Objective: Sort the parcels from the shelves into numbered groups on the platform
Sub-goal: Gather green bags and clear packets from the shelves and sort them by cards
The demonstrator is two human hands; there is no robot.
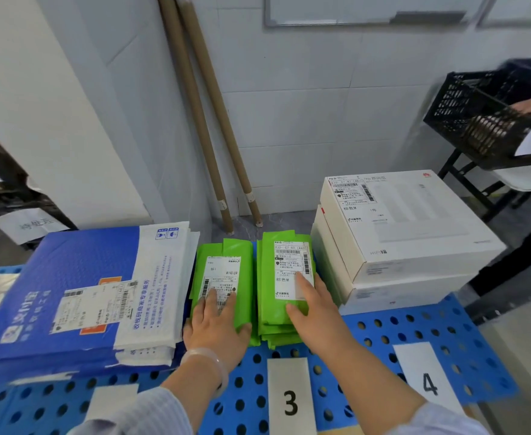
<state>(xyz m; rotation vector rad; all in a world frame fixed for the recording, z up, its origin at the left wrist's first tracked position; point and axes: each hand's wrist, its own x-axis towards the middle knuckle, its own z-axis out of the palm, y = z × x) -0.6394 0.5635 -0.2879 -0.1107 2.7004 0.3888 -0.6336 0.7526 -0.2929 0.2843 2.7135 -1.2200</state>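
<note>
Green parcels (pixel 246 309) lie in two stacks side by side on the blue platform (pixel 383 334), just behind label 3 (pixel 291 400), with their long axes running away from the person. The left hand (pixel 217 324) rests flat and open on the left stack (pixel 245 271). The right hand (pixel 314 309) rests the same way on the right stack (pixel 265 277).

A person's left hand (pixel 214 328) lay flat on the left stack of green plastic parcels (pixel 226 251), while the right hand (pixel 316 306) pressed straight fingers on the white shipping label (pixel 289 265) atop the right stack of green plastic parcels (pixel 267 302). Both stacks stood side by side on a blue perforated plastic platform (pixel 383 334). White paper signs numbered 3 (pixel 290 400) and 4 (pixel 427 381) lay near its front edge. A pile of blue-and-white padded mailers (pixel 69 268) sat just to the left and two stacked white cardboard boxes (pixel 415 221) just to the right. Two brown cardboard tubes (pixel 201 120) leaned against the wall behind.
</note>
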